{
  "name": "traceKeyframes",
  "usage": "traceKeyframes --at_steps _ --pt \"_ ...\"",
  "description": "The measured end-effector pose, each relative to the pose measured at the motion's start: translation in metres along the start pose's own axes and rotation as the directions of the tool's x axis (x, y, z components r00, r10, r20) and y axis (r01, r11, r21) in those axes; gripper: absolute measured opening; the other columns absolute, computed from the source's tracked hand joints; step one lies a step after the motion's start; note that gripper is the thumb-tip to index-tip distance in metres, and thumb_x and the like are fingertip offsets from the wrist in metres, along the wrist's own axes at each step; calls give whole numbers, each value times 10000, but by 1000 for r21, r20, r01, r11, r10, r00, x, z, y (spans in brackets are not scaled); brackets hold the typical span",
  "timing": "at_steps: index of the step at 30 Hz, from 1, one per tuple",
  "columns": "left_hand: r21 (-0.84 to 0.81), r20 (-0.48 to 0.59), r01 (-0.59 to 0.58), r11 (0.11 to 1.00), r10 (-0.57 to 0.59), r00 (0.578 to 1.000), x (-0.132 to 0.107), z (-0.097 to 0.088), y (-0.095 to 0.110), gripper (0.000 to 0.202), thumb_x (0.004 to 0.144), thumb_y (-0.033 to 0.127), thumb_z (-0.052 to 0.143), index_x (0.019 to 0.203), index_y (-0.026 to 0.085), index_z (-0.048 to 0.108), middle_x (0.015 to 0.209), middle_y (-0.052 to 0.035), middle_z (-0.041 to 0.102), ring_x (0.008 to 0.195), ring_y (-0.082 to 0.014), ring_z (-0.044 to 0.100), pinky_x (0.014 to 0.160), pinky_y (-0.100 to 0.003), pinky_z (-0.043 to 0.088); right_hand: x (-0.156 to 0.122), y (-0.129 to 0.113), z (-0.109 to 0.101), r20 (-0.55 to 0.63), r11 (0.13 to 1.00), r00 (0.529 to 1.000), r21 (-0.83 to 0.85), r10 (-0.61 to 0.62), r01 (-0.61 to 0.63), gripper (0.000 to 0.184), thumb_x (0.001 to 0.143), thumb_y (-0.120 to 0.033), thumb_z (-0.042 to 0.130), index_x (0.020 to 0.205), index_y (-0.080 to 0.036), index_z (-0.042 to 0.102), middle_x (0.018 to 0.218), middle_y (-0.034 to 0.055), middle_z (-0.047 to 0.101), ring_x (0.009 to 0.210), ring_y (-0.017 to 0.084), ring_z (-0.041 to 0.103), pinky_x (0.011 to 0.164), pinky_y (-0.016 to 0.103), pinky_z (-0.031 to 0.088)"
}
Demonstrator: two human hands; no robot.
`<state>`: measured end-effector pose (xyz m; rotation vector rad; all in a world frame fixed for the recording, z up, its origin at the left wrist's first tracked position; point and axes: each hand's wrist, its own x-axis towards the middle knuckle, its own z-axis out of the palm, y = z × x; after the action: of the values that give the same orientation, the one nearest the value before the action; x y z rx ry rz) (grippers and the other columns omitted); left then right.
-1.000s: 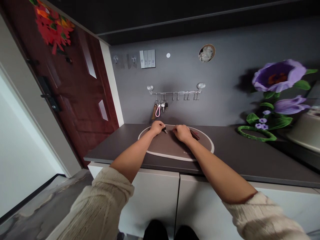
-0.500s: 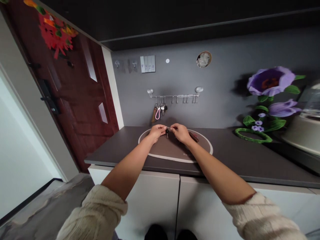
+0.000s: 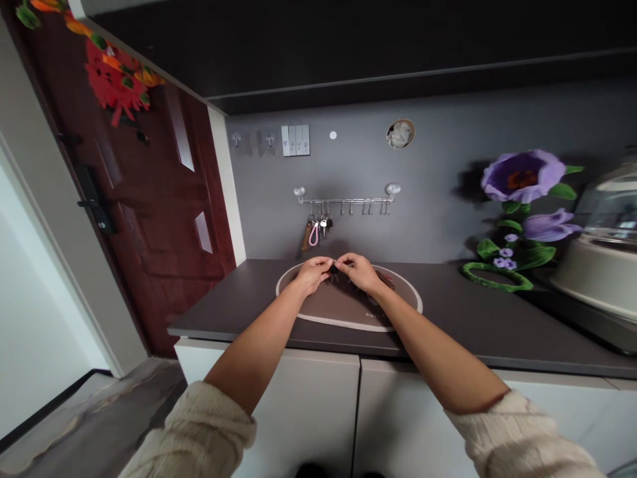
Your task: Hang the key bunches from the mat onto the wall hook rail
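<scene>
Together, both hands (image 3: pixel 312 274) on small keys (image 3: pixel 333 269)

Our left hand (image 3: pixel 312 274) and right hand (image 3: pixel 359 272) meet in the air just above a brown oval mat (image 3: pixel 348 307), with a small dark key (image 3: pixel 334 269) pinched between them. Our fingers hide most of it, so we can only make out a blackish end. Both hands tilt inward, nearly touching. A slim brown strip (image 3: pixel 385 281), possibly leather, lies flat on the mat just beyond our right hand.
</scene>
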<state>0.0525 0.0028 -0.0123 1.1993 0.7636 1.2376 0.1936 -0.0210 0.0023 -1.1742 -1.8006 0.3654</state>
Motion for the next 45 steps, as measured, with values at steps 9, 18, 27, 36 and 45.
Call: traceKeyframes --at_steps 9,18,27,36,45 --pt "74 43 -129 989 126 991 3 -1 -6 238 635 302 661 778 115 629 792 -53 625 684 -87 552 686 -245 440 1 6 -2 -25 998 999 33 -47 48 166 717 -297 473 720 -152 554 720 14 581 671 114 509 664 235 398" --pt "508 -2 -339 792 394 919 12 -3 -14 213 754 285 476 767 118 606 685 -35 613 623 -107 537 619 -229 416 12 10 -6 -152 999 987 17 -47 51 161 732 -313 438 722 -168 507 701 9 557 659 121 494 632 236 396" --pt "725 69 -360 587 457 887 20 -5 -21 221 787 279 425 728 146 591 706 -28 610 667 -119 531 643 -230 383 52 0 -14 -236 981 967 186 100 -56 140 725 -283 454 712 -156 512 636 2 545 587 100 502 574 219 437" --pt "812 92 -340 475 470 878 19 -3 -19 221 806 263 417 739 156 598 764 -47 613 718 -133 526 667 -235 364 102 -24 -27 -282 853 882 477 378 -213 75 735 -152 450 692 -145 512 684 22 573 567 77 549 525 195 466" --pt "846 117 -335 415 468 876 19 -1 -19 223 814 242 413 778 151 614 793 -55 614 741 -136 529 697 -243 372 127 -21 -19 -366 807 787 528 496 -262 85 715 -113 474 675 -117 549 641 39 595 491 76 547 433 170 454"
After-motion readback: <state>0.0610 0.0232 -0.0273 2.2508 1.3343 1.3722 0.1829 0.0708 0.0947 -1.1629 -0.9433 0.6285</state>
